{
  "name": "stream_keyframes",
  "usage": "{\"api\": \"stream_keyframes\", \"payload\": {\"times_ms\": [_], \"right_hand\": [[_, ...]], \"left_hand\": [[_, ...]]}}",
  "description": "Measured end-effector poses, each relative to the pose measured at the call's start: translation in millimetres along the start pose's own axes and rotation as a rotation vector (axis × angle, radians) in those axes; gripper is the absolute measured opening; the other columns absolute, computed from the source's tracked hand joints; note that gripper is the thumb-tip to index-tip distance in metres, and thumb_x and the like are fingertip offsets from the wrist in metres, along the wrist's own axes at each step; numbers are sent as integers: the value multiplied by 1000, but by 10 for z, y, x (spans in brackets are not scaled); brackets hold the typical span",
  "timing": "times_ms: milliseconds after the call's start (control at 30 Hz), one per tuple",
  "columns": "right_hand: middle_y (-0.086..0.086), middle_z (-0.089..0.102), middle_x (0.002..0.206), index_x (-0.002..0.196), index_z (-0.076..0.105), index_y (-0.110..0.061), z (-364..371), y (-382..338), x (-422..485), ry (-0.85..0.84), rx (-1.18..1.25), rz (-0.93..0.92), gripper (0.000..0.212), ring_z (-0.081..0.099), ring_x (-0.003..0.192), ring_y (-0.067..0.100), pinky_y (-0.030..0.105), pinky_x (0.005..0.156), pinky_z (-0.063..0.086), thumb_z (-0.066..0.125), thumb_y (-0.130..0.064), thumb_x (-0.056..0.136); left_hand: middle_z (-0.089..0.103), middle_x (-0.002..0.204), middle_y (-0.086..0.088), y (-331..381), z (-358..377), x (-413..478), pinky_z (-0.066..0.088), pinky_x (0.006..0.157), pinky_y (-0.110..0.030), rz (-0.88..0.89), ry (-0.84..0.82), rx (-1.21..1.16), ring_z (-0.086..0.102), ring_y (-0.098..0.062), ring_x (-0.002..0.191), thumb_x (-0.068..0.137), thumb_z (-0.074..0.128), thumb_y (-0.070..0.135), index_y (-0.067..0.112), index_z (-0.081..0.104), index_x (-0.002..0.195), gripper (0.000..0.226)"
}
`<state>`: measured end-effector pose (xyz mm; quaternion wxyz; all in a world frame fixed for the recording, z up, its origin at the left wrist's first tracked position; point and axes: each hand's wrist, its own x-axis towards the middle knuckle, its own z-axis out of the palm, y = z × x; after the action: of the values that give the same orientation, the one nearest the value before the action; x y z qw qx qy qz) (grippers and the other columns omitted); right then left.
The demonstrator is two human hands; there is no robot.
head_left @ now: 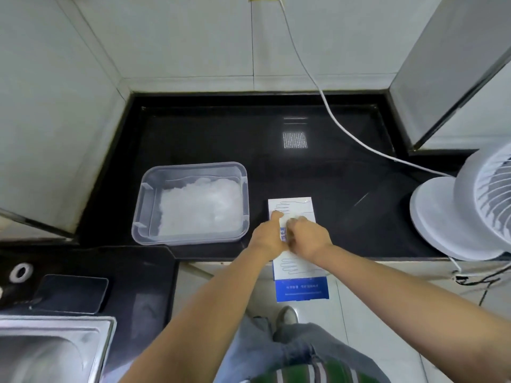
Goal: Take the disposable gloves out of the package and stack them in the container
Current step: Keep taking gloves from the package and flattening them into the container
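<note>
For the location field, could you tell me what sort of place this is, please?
Probably a kitchen: a black counter set against tiled walls, with a steel sink beside it.

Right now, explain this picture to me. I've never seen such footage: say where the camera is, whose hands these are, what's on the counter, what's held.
No machine here: a person wears one camera on the head, looking down at their own bare arms. On the black counter stand a clear container holding a pile of thin gloves, a white-and-blue box overhanging the front edge, and a white fan at the right. The left hand grips the box at its opening; the right hand curls its fingers there, probably pinching gloves, though blur hides that.
</note>
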<state>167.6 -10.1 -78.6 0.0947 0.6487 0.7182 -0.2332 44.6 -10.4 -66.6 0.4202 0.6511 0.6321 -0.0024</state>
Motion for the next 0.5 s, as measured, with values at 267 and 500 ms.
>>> {"api": "stream_keyframes", "payload": {"times_ms": [267, 500], "right_hand": [[-11, 62, 75, 68, 63, -25, -24, 138, 40, 51, 614, 109, 23, 61, 76, 13, 25, 71, 50, 62, -10, 85], [13, 63, 94, 94, 58, -13, -573, 233, 81, 199, 1403, 74, 8, 65, 85, 25, 38, 79, 55, 51, -17, 95]], "left_hand": [[62, 118, -10, -24, 120, 59, 45, 79, -33, 12, 62, 59, 61, -31, 105, 81, 73, 20, 19, 28, 141, 75], [62, 108, -7, 54, 99, 54, 45, 69, -28, -3, 36, 75, 60, -21, 89, 84, 70, 22, 17, 31, 136, 65]]}}
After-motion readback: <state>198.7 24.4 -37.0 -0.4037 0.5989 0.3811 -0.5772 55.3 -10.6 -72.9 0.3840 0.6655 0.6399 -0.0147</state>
